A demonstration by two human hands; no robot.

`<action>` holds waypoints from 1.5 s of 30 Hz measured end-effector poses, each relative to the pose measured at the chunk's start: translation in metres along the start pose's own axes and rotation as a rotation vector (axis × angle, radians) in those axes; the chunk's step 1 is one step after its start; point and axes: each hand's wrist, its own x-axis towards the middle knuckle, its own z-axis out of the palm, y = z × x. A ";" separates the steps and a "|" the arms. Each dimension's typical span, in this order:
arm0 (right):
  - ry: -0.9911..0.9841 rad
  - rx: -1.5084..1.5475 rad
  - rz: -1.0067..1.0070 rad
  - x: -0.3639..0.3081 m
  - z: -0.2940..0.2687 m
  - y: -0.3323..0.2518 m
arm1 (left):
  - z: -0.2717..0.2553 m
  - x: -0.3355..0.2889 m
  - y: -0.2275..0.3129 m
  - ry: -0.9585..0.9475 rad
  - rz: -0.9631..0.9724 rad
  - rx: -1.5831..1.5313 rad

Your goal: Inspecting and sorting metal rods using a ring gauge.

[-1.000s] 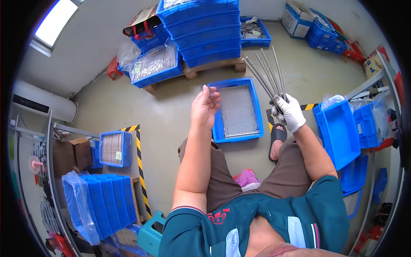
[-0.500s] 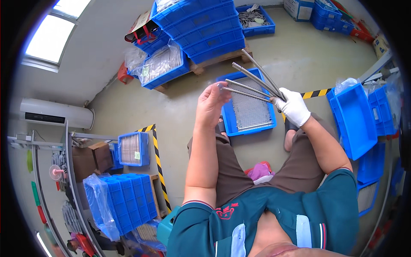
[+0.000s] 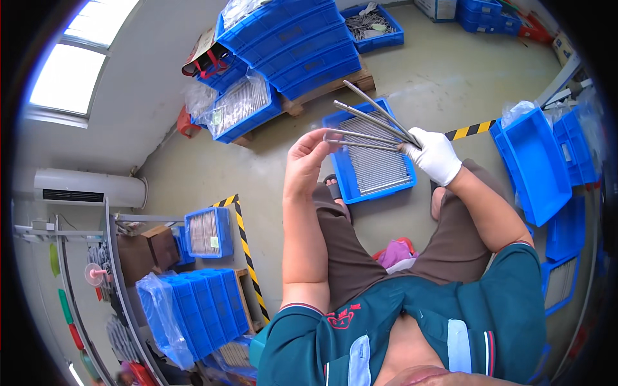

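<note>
Several thin grey metal rods (image 3: pixel 376 120) fan out from my right hand (image 3: pixel 436 158), which wears a white glove and is closed around their near ends. My bare left hand (image 3: pixel 305 161) pinches the far tips of the two lowest rods between thumb and fingers. The upper rods spread away from it with their tips free. Below both hands, on the floor between my feet, stands a shallow blue crate (image 3: pixel 384 192). Many similar rods (image 3: pixel 380 168) lie in it side by side in a row, partly hidden by the held rods.
Stacked blue crates (image 3: pixel 302 55) stand on a wooden pallet (image 3: pixel 331 89) ahead. An empty blue crate (image 3: pixel 531 167) leans at the right. More crates (image 3: pixel 199 309) and a metal rack (image 3: pixel 122 283) are at the left. Black-and-yellow tape (image 3: pixel 248 257) marks the floor.
The view has shifted slightly. Both hands stay on the rods, and the left fingers have closed further over the tips of the lower two, which now sit closer together.
</note>
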 end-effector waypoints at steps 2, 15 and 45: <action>-0.010 0.003 0.008 0.000 0.000 0.000 | 0.000 -0.002 0.002 -0.018 0.055 0.038; -0.044 0.025 0.000 -0.003 0.010 -0.003 | -0.002 -0.005 0.000 -0.013 0.068 0.170; 0.000 -0.235 -0.169 0.001 0.016 -0.012 | -0.011 -0.010 0.006 0.096 0.014 0.273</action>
